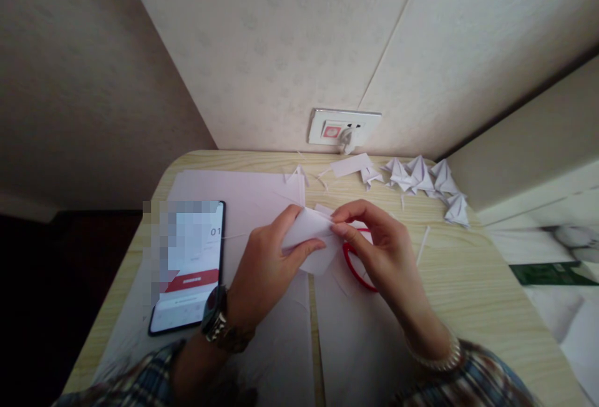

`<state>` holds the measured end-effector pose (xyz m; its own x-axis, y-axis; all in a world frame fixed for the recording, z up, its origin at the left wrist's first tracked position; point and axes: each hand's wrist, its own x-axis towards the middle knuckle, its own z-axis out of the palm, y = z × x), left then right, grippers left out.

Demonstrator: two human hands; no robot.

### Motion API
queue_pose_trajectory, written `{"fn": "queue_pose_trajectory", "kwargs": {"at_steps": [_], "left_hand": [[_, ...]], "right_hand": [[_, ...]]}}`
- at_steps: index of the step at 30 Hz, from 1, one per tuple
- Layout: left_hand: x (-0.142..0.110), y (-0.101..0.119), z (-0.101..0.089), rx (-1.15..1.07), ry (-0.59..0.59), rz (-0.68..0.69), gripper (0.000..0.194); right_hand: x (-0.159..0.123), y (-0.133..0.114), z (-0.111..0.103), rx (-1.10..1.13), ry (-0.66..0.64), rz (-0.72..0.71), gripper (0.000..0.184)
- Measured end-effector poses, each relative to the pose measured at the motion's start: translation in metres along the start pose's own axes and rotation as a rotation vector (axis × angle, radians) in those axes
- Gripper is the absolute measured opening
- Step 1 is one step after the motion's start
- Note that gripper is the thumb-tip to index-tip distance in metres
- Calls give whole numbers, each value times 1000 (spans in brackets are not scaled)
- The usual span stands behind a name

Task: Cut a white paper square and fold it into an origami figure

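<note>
A white, partly folded paper piece (306, 230) is gripped in the left hand (264, 263), seemingly for steadiness, and its right end is pinched by the right hand (378, 241), apparently for finer control. It is held above large white paper sheets (253, 188). A red-rimmed loop (352, 268) is partly covered by the right hand. Pointed white paper folds (420, 176) are grouped far right, perhaps for working room.

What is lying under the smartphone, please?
The smartphone lies on white paper sheets, visible beyond its top and right edges; whatever is directly beneath its body is covered.
</note>
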<state>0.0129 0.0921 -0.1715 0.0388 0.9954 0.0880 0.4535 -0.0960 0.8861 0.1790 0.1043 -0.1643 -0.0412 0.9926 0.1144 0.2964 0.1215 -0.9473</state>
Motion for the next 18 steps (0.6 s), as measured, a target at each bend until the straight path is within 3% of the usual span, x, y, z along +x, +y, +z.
{"fn": "queue_pose_trajectory", "kwargs": {"at_steps": [10, 14, 18], "left_hand": [[-1, 0, -2, -56, -87, 33, 17], [-1, 0, -2, -39, -75, 0, 21], [-2, 1, -1, -50, -99, -5, 18]], "right_hand": [[-2, 1, 1, 61, 17, 30, 15], [-1, 1, 2, 84, -19, 19, 4], [-1, -1, 4, 65, -18, 9, 6]]}}
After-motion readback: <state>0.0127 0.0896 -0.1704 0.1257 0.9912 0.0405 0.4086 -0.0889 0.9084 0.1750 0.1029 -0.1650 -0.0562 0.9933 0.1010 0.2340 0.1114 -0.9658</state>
